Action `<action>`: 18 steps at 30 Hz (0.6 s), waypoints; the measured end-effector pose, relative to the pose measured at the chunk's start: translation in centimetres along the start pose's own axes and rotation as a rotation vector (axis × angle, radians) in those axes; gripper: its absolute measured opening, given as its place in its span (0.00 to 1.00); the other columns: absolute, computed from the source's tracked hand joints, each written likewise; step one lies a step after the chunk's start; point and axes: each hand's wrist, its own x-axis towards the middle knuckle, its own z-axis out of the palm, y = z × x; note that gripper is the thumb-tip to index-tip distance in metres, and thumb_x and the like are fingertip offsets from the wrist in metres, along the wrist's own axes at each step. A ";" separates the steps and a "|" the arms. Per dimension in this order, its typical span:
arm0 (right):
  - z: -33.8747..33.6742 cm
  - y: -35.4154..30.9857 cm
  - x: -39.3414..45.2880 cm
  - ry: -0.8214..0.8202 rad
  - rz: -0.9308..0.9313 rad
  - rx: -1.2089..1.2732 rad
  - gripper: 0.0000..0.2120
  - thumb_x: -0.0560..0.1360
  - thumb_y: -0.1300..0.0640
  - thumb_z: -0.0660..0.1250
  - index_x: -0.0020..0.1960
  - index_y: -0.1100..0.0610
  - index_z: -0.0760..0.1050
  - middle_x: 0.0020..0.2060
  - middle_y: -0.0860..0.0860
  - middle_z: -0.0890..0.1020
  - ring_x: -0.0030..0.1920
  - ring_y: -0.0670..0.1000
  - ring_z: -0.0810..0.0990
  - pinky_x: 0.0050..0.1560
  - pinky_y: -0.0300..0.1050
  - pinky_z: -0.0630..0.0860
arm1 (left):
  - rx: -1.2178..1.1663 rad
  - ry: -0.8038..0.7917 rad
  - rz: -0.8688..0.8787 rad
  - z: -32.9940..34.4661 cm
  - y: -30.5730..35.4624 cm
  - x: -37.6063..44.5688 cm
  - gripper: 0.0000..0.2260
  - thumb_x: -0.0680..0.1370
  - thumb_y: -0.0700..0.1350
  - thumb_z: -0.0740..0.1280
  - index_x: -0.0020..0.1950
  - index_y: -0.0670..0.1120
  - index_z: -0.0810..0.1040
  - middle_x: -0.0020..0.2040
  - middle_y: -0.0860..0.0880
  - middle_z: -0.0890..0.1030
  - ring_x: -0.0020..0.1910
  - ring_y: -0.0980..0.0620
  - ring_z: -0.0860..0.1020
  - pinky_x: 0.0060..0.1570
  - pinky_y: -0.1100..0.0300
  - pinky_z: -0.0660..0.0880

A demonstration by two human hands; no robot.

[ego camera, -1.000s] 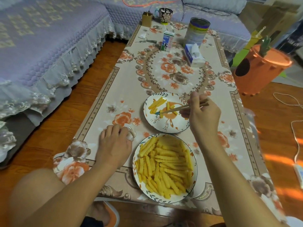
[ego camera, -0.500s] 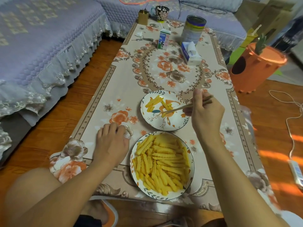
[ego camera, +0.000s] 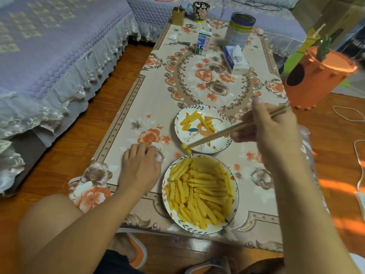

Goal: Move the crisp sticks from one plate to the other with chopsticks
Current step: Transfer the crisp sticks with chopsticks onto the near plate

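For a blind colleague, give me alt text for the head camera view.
The right hand holds chopsticks pinching a crisp stick between a full near plate and a sparse far plate. The left hand rests on the floral tablecloth.

Viewpoint: your one head camera looks from above your seated body.
Facing: forward and steeply down along the counter (ego camera: 150,91).
Nearness: your forearms and knees fill the bottom edge; the counter's far end stays in frame.
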 end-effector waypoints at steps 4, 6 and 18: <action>-1.7 -1.8 -4.2 -0.267 0.060 -0.043 0.21 0.84 0.53 0.62 0.40 0.68 0.77 0.27 0.63 0.81 0.26 0.63 0.83 0.27 0.50 0.82 | -0.001 0.002 0.005 0.1 0.0 0.0 0.18 0.75 0.50 0.53 0.57 0.46 0.77 0.55 0.47 0.74 0.55 0.44 0.70 0.55 0.47 0.71; -1.2 -1.0 -5.9 -0.343 0.097 -0.083 0.21 0.83 0.53 0.62 0.40 0.69 0.76 0.26 0.63 0.81 0.26 0.62 0.83 0.27 0.50 0.82 | -0.002 0.002 0.006 0.1 0.0 -0.1 0.19 0.75 0.50 0.53 0.58 0.46 0.77 0.55 0.46 0.74 0.55 0.44 0.70 0.55 0.47 0.71; -1.1 0.5 -7.3 -0.342 0.079 -0.123 0.18 0.79 0.51 0.67 0.41 0.66 0.78 0.29 0.57 0.83 0.28 0.58 0.85 0.28 0.46 0.81 | 0.011 0.026 0.016 0.5 -0.2 -0.1 0.12 0.76 0.47 0.62 0.57 0.46 0.76 0.55 0.46 0.74 0.55 0.43 0.71 0.56 0.46 0.71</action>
